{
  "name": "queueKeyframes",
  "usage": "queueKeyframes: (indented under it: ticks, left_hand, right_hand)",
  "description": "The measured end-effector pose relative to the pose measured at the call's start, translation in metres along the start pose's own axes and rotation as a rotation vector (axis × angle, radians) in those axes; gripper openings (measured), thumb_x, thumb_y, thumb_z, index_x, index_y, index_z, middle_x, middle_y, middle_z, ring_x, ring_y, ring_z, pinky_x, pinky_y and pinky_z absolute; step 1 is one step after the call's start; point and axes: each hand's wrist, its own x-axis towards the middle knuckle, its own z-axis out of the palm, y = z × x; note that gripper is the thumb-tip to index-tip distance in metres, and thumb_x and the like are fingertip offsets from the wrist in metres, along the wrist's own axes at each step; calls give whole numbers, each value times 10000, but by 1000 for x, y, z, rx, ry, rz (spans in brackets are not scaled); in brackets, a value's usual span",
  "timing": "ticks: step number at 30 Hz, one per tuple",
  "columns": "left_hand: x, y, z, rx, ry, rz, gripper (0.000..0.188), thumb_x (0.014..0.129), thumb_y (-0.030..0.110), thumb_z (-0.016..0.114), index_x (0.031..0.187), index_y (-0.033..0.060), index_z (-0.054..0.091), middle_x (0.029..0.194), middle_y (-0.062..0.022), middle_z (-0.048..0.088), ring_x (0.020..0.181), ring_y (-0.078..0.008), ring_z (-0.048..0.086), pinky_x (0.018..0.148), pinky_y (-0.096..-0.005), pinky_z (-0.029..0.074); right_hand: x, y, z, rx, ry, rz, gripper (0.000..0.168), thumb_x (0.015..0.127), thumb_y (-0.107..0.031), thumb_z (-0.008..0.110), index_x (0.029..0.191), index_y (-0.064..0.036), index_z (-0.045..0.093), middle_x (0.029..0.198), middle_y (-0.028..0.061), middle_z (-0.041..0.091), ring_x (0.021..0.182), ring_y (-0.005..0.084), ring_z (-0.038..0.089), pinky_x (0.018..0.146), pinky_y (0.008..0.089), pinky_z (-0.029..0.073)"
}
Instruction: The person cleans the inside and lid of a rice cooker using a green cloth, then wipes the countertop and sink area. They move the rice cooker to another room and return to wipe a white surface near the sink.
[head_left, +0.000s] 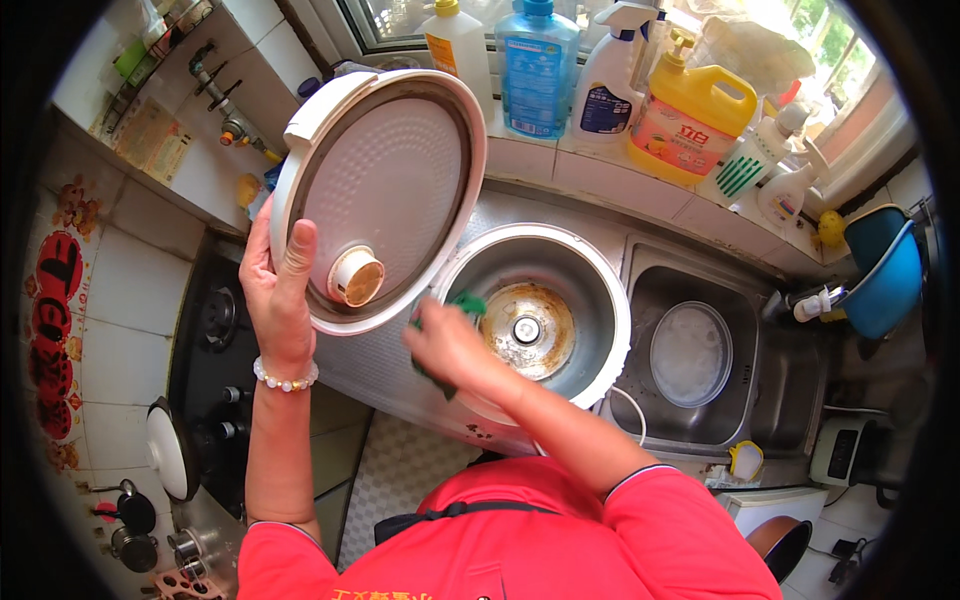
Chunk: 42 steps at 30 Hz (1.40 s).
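My left hand (289, 289) grips the rim of a rice cooker lid (386, 180), tilted up with its inner side facing me. A round steam-vent cup (356, 277) sticks out from the lid's lower inside. My right hand (446, 337) holds a green cloth (469, 304) at the left rim of the rice cooker body (611, 322). The cooker stands on the steel counter without its inner pot. Brown stains ring the heating plate (555, 322) at its bottom. The fingers of my right hand are partly blurred.
Right of the cooker, a round metal pot (690, 352) with cloudy, foamy water sits in the steel sink (739, 420). Several cleaner bottles, including a yellow jug (690, 112), line the tiled sill. A black gas stove (217, 367) is at left. A white cord (637, 409) runs near the cooker.
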Motion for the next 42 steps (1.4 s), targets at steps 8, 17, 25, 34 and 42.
queueKeyframes:
  ticks: [8, 17, 25, 34, 42]
  left_hand:
    - [0, -2, -4, 62, 5, 34, 530, 847, 334, 615, 1211, -20, 464, 1085, -61, 566, 978, -109, 521, 871, -241, 392]
    - [3, 0, -4, -13, -12, 31, 505, 848, 282, 623, 1213, -30, 465, 1102, -56, 556, 990, -103, 510, 877, -244, 396]
    - [5, -2, -6, -23, -23, -10, 568, 840, 317, 627, 1240, -38, 433, 1145, -84, 541, 1029, -130, 505, 911, -259, 383]
    - [12, 0, -3, -65, -16, 10, 521, 857, 260, 609, 1253, -27, 428, 1178, -77, 521, 1065, -143, 485, 935, -273, 366]
    - [0, 7, -2, 62, 45, 64, 493, 825, 84, 614, 1269, -7, 423, 1182, -84, 525, 1069, -148, 498, 927, -284, 391]
  right_hand:
    - [-85, -16, -86, -326, -771, 34, 296, 777, -228, 549, 882, 48, 542, 773, 235, 592, 782, 392, 587, 702, 446, 465]
    - [-84, -55, -216, 300, -220, 129, 334, 807, -123, 618, 1117, -55, 512, 884, 13, 563, 799, 60, 522, 701, 227, 444]
    - [-8, -63, -192, 194, 21, -475, 587, 628, -14, 554, 1191, -64, 394, 1010, 85, 473, 949, 190, 489, 850, 291, 403]
    - [119, -44, -88, -101, 648, -668, 403, 699, -113, 644, 1028, -63, 418, 956, 191, 486, 812, 398, 540, 659, 452, 455]
    - [102, -57, -109, 378, 652, -611, 191, 715, -61, 548, 892, -15, 493, 812, 114, 539, 754, 223, 550, 723, 317, 449]
